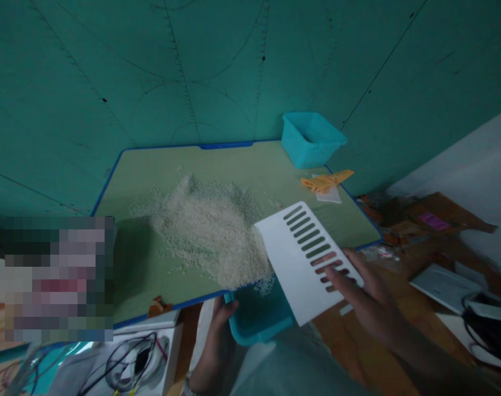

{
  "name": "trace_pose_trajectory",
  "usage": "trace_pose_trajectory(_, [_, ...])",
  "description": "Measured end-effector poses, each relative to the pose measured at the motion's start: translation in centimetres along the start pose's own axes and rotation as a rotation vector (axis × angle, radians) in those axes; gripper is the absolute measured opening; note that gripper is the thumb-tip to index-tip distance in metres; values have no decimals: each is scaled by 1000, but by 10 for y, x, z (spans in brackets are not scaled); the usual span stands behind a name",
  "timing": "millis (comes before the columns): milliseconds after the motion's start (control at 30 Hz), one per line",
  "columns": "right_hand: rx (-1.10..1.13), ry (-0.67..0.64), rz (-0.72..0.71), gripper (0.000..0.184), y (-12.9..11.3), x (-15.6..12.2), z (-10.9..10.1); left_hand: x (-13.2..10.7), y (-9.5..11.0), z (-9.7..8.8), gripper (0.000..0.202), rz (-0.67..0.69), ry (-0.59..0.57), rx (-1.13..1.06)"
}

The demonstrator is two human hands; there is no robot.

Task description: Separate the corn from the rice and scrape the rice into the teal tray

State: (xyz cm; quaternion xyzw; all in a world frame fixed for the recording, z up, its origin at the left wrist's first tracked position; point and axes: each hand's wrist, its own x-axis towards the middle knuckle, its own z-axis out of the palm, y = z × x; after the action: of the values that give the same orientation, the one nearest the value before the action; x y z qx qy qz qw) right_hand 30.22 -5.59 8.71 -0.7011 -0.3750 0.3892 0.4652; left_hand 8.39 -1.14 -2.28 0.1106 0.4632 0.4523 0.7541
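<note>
Head view: table (pixel 275 157) with blue rim, its far edge along a green wall (pixel 217 66). Pale grain (pixel 217 225) heaped mid-surface, thinning toward the far edge and the left; the heap's near end reaches the near edge. Some grains there show over the mouth of the lower tub (pixel 258 334), which sits just below that edge, right of its middle.

Left hand (pixel 220 333): on the lower tub's left side, thumb over the rim, fingers gripping; most of them hidden. Right hand (pixel 368 297): closed on the slotted white board (pixel 285 264), fingers seen through the slots near its right end. Board is tilted, partly above the near part of the surface and partly beyond the near edge; its left side is at the heap's right flank. Contact with grain: cannot tell.

Second tub (pixel 302 148), blue, upright at the far right corner. Orange cloth (pixel 326 181) lies over a white sheet (pixel 335 195) by the right edge. Brown scrap (pixel 159 306) on the near edge, toward the near left corner.
</note>
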Motion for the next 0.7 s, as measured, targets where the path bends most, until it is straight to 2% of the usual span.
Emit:
trace_pose_trajectory(67, [8, 52, -45, 23, -2, 13, -5, 0, -1, -1, 13, 7, 6, -2])
trace_pose_trajectory(167, [60, 132, -149, 19, -2, 49, -7, -1, -1, -2, 14, 5, 10, -7])
trace_pose_trajectory(333, [186, 88, -178, 24, 8, 129, 1, -1, -1, -7, 27, -61, -40, -32])
trace_pose_trajectory(433, [237, 48, -172, 30, 8, 158, 7, 0, -1, -11, 32, -47, -46, -41])
trace_pose_trajectory(533, [236, 7, -135, 32, 7, 163, 11, -1, -2, -12, 33, -49, -46, -48])
trace_pose_trajectory(700, [228, -93, -59, 34, 15, 140, 18, 0, -2, -7, 32, -28, -33, -31])
